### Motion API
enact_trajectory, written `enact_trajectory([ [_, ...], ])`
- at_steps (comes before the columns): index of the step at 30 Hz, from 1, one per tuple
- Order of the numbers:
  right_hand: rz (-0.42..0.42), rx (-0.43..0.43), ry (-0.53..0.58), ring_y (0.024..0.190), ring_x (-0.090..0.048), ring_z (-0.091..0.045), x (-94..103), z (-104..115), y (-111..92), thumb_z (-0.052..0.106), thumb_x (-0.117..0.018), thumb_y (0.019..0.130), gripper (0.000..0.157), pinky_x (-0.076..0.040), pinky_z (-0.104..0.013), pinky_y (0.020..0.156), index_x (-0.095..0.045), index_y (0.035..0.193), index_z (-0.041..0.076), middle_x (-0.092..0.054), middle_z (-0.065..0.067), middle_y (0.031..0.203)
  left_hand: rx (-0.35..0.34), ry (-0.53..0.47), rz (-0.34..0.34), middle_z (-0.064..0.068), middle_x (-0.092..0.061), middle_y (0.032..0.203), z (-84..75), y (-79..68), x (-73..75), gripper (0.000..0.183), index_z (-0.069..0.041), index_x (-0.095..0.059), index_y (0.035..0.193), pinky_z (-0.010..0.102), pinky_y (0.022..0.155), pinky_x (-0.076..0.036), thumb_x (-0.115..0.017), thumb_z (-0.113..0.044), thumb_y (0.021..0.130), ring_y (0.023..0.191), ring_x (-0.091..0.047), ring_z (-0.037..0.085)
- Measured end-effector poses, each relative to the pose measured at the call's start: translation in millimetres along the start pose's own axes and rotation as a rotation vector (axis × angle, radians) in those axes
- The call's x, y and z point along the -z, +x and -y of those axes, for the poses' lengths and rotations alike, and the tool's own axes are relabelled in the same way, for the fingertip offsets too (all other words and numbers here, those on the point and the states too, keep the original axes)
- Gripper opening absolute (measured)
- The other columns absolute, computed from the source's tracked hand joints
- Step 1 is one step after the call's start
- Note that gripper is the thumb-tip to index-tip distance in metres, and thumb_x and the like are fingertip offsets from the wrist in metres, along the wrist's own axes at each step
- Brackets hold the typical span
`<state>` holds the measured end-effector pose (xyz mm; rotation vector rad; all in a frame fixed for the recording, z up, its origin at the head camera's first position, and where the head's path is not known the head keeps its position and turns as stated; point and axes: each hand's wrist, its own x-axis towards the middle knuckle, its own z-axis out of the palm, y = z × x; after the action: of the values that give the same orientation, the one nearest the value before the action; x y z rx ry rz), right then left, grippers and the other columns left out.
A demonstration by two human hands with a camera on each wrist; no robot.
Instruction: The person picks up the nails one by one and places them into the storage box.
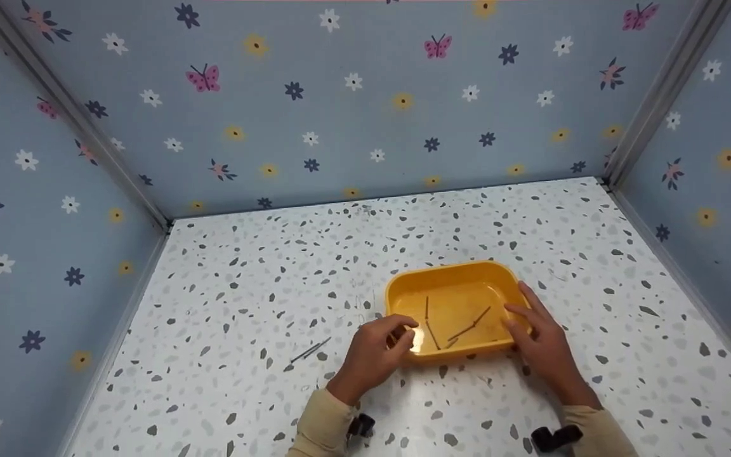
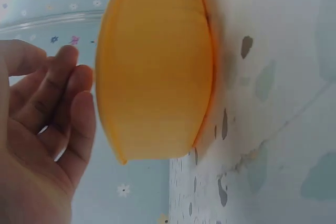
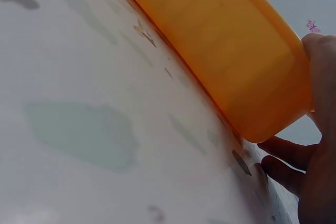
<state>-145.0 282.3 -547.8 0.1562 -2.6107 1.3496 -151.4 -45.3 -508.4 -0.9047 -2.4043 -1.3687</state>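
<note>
A yellow plastic tray sits on the speckled tabletop, holding several thin, dark, nail-like sticks. At the tray's right end, my right hand grips the wall, thumb over the rim and other fingers outside, low by the corner in the right wrist view. My left hand hovers by the left front corner, its fingers loosely bent at the rim. In the left wrist view no object shows between those fingers. Left of that hand, a couple of similar thin sticks lie close together on the table.
Blue panels with flowers and butterflies enclose the white speckled tabletop at the back and both sides. Metal posts stand at the back corners. A black band piece shows at the right wrist.
</note>
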Motion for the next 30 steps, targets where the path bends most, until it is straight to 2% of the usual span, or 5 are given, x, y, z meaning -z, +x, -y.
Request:
enact_trajectory([
  [4,-0.004,-0.002,-0.005,0.149,-0.024,-0.021,0.4,0,1,0.026,-0.061,0.102,0.036,-0.021,-0.008,0.106,-0.063,0.134,0.010,-0.025,0.008,0.163,0.132,-0.094,0.021,-0.006,-0.067,0.084,-0.1,-8.5,9.4,0.015,-0.007,-0.070,0.110,0.031,0.063,-0.055,-0.062,-0.013,0.098,0.072,-0.060,0.005],
  [11,-0.032,0.038,-0.014,0.148,-0.027,-0.022,1.0,-3,0,0.021,-0.062,0.101,0.035,-0.027,-0.005,0.101,-0.064,0.133,0.009,-0.027,0.006,0.163,0.264,-0.048,0.049,-0.005,-0.068,0.097,8.1,-22.6,20.9,0.014,-0.009,-0.071,0.110,0.029,0.070,-0.054,-0.063,-0.014,0.098,0.085,-0.062,0.009],
  [16,-0.032,0.041,-0.006,0.148,-0.027,-0.022,-0.5,-4,-1,0.018,-0.063,0.101,0.034,-0.026,-0.005,0.102,-0.064,0.133,0.008,-0.027,0.005,0.163,0.287,0.087,0.099,-0.006,-0.066,0.099,18.8,-32.8,30.4,0.012,-0.009,-0.071,0.106,0.032,0.077,-0.053,-0.064,-0.014,0.097,0.090,-0.062,0.011],
  [22,-0.029,0.042,-0.006,0.148,-0.027,-0.023,-0.8,-3,0,0.019,-0.063,0.101,0.035,-0.023,-0.006,0.104,-0.064,0.133,0.007,-0.027,0.005,0.163,0.264,0.325,-0.038,-0.001,-0.067,0.094,31.3,-46.0,41.6,0.009,-0.010,-0.073,0.098,0.042,0.083,-0.051,-0.071,-0.009,0.090,0.091,-0.064,0.018],
  [30,-0.020,0.026,-0.016,0.149,-0.025,-0.022,-0.9,-3,0,0.022,-0.061,0.101,0.035,-0.020,-0.007,0.106,-0.063,0.134,0.008,-0.026,0.006,0.163,0.464,0.542,-0.093,0.005,-0.063,0.092,40.6,-61.0,59.2,0.011,-0.010,-0.074,0.094,0.052,0.077,-0.044,-0.076,-0.009,0.083,0.086,-0.057,0.024],
])
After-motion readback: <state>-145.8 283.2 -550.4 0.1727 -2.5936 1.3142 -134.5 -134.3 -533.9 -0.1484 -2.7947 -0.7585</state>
